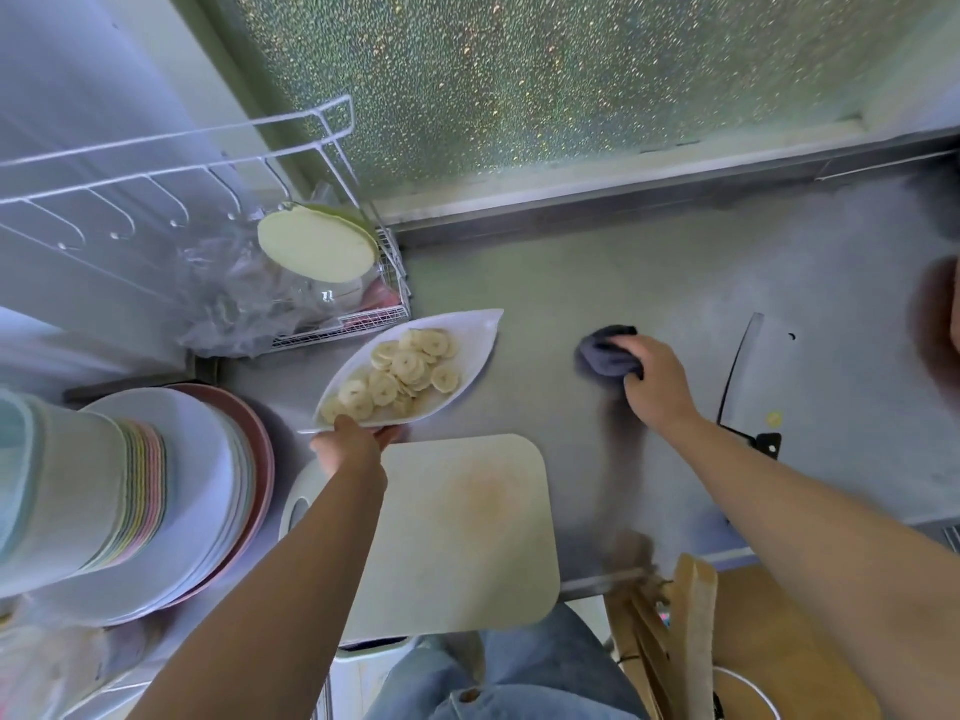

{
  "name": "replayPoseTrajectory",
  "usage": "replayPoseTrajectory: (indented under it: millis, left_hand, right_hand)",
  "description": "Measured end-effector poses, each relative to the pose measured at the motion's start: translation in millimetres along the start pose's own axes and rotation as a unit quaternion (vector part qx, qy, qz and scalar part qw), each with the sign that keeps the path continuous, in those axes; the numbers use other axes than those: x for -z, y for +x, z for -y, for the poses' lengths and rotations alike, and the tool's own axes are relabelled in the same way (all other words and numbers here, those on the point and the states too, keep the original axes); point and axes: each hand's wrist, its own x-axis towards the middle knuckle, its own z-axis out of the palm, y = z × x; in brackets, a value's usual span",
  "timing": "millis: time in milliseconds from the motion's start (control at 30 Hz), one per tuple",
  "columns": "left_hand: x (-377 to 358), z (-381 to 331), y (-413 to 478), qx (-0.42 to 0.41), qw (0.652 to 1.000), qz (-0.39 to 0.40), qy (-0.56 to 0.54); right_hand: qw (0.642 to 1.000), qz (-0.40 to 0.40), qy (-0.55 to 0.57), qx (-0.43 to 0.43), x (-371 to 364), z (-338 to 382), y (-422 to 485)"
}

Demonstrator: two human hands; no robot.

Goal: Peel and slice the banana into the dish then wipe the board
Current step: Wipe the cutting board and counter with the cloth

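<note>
Currently: slicing looks done. Banana slices lie heaped in the white dish; no peel in view. Left hand grips the dish by its near end, just beyond the far edge of the board. Cannot tell whether the dish rests on the table or is lifted. Right hand is curled over a dark cloth on the table, right of the dish and apart from the board. Knife lies further right. Board carries a faint yellowish smear at centre. Remaining, by my judgement: wiping the board.
</note>
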Motion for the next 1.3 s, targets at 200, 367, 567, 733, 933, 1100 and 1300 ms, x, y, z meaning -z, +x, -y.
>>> replayPoseTrajectory:
  millis: [200, 367, 567, 733, 933, 1100, 1300]
  left_hand:
    - [18, -1, -9, 0.014, 0.999, 0.052, 0.009]
    - [35, 23, -15, -0.069, 0.983, 0.091, 0.140]
    - [62, 35, -59, -0.153, 0.906, 0.349, 0.184]
    - [61, 41, -86, -0.050, 0.843, 0.508, 0.171]
    - [35, 45, -95, -0.159, 0.853, 0.462, 0.186]
    - [16, 36, -116, -0.045, 0.821, 0.545, 0.165]
    - [14, 49, -85, -0.416, 0.679, 0.379, 0.472]
  right_hand:
    - [0.997, 0.069, -0.024, 0.003, -29, 24, -56]
    - [0.929, 0.040, 0.279, -0.238, -19, 52, -78]
    - [0.762, 0.078, 0.544, -0.342, -13, 95, -128]
    - [0.725, 0.143, 0.580, -0.343, -28, 119, -151]
    - [0.815, 0.147, 0.460, -0.322, -27, 109, -130]
    - [0.919, 0.195, 0.291, -0.183, -20, 100, -136]
    - [0.949, -0.088, 0.102, -0.285, 1, 43, -102]
